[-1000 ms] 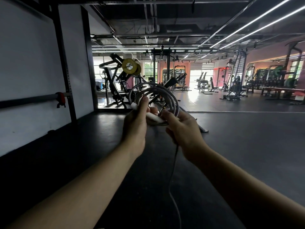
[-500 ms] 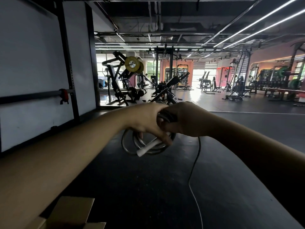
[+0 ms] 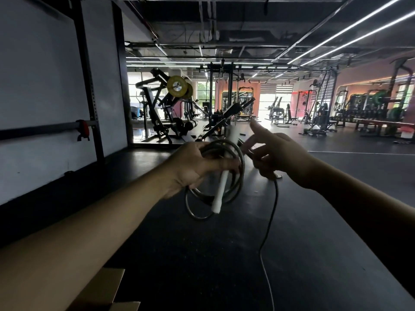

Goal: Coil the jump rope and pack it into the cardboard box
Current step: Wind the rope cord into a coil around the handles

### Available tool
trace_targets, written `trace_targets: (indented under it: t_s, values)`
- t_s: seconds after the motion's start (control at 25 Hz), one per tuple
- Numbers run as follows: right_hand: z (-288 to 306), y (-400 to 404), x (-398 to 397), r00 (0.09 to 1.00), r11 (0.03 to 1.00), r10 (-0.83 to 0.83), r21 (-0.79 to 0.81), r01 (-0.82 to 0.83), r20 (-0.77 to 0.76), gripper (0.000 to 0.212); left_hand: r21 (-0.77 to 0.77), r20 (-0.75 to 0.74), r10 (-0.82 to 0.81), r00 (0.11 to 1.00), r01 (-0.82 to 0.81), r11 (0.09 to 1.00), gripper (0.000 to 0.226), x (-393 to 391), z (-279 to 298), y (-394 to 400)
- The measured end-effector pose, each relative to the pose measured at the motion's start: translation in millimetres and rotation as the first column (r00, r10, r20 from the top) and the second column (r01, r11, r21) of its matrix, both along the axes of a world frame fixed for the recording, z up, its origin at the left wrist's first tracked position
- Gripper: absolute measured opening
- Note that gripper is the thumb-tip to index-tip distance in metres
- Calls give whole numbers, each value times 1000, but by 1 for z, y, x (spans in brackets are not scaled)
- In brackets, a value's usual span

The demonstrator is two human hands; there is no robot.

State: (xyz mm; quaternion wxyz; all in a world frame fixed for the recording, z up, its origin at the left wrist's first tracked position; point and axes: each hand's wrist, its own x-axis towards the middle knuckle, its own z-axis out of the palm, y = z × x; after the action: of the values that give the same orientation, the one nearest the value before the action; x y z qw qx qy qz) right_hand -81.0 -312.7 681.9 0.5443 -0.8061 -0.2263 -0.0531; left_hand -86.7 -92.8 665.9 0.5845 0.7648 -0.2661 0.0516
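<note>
Left grip (image 3: 197, 167) around coiled jump rope (image 3: 235, 176), seemingly over open floor (image 3: 224, 254).

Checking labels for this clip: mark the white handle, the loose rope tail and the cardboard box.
white handle (image 3: 221, 189): head view, lower shaft below the left hand.
loose rope tail (image 3: 270, 217): head view, mid hanging strand.
cardboard box (image 3: 101, 290): head view, open flap, bottom edge.

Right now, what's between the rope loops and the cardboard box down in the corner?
Head view: just bare dark gym floor between the coiled grey jump rope and the brown cardboard box.
</note>
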Motion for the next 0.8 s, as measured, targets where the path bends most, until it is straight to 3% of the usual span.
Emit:
trace_targets:
  t_s: [0.16,0.32,0.4,0.56,0.72,0.8]
  values:
    - [-26,-7,5,998,992,-40,117,45,-49,77,-431,-52,121,991,-132,893,15,11,-2,-2]
    - [-54,42,-7,999,950,10,313,-23,44,67,-678,-223,353,908,-405,614,34,22,-9,-27]
    - [-56,69,-12,996,897,-69,441,39,53,60,-692,-257,388,885,-449,565,37,20,-11,-38]
    - [-47,87,-16,992,757,-127,645,105,-13,46,-649,-296,414,861,-499,574,45,14,-19,-42]
    - [-44,82,-11,987,823,-141,563,78,70,32,-571,-292,417,861,-506,647,40,15,-27,-30]
    - [-39,75,-9,976,884,-190,451,122,110,29,-472,-345,443,828,-560,681,62,21,-32,-15]
